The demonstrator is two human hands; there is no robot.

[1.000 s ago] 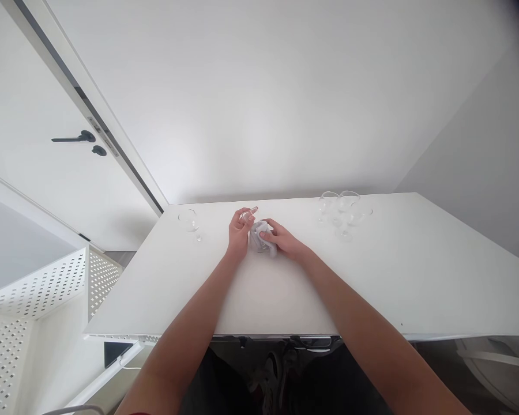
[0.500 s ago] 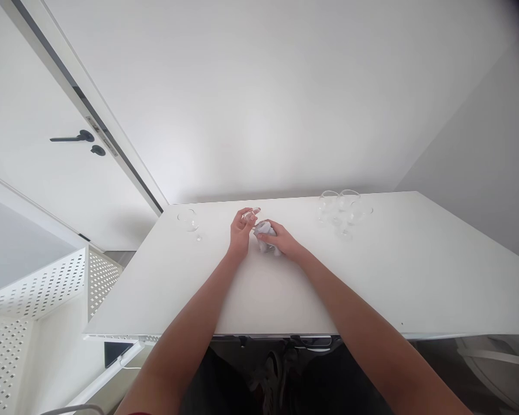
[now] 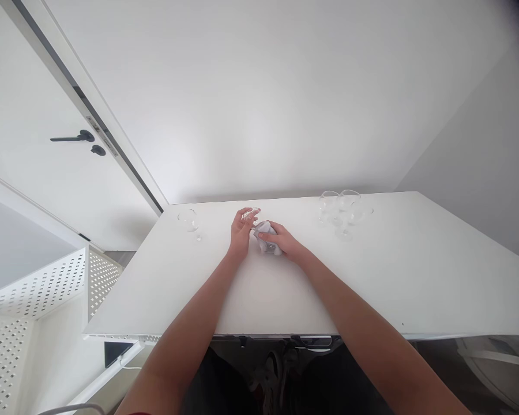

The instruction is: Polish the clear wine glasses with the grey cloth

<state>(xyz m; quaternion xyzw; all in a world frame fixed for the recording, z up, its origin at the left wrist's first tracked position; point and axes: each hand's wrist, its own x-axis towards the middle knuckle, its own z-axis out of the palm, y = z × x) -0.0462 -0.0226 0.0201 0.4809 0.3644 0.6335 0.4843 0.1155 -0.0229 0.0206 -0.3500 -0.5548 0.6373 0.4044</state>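
Note:
Near the table's middle, my left hand [image 3: 241, 228] is closed around the foot end of a clear stemmed glass [image 3: 251, 213]. My right hand [image 3: 283, 239] grips a pale, crumpled cloth [image 3: 268, 242], pressed against the glass just right of my left hand. Fingers and cloth hide much of the glass, so its bowl shows only in part. Both hands are close together, a little above or on the white table [image 3: 259, 294]; I cannot tell which.
Another stemmed glass [image 3: 188, 221] is at the table's left. Several more glasses [image 3: 346, 208] stand grouped toward the back right. A white wall [image 3: 259, 115] rises behind the table, and a door with a black handle [image 3: 71, 138] is at left. Perforated white panels [image 3: 38, 288] flank the left side.
The cloth in my right hand has shifted slightly, and the glass has turned a little in my fingers. The other glasses stay where they were.

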